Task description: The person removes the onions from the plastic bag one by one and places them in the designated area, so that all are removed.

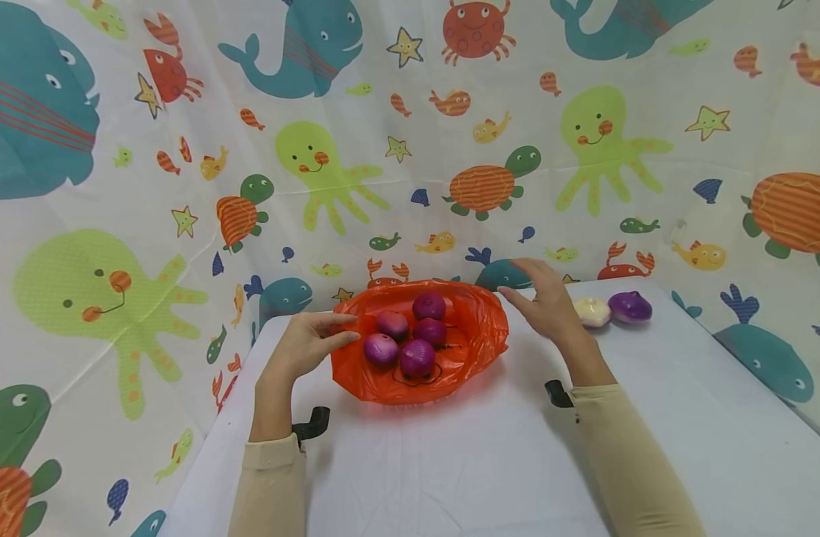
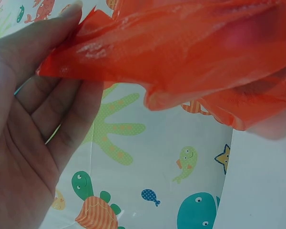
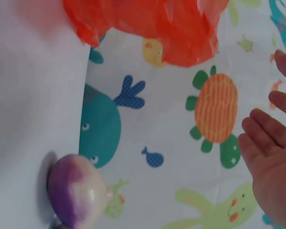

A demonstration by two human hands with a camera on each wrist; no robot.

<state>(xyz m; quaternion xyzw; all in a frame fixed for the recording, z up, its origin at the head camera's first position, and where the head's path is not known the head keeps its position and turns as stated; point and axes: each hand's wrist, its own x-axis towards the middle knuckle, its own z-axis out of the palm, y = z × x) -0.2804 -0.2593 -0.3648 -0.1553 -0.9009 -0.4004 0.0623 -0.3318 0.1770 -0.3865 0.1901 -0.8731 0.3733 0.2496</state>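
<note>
Bag [image 1: 480,343] of thin red plastic lies toward the far side of the white table [image 1: 410,462], between the two hands, its mouth spread wide. Five purple onions [image 1: 429,333] (or rounds that look much like onions) sit huddled inside it, so the filling seems well along. Outside, near the table's far right, a white bulb [image 1: 591,312] and a purple bulb [image 1: 629,308] lie just beside each other; whether they belong with the five, I cannot tell. Closing the bag is not yet done.

Its long axis runs left to right across the person's front, the right end slightly farther off; the mouth faces up and back toward the head camera.

At the left end, the left hand [image 1: 303,343] has its thumb and fingers nearly straight, with a gap between them where the bag's edge lies; how firmly they press it, if at all, I cannot tell. Beside the right end, the right hand [image 1: 549,302] is partly spread, holding nothing.
</note>
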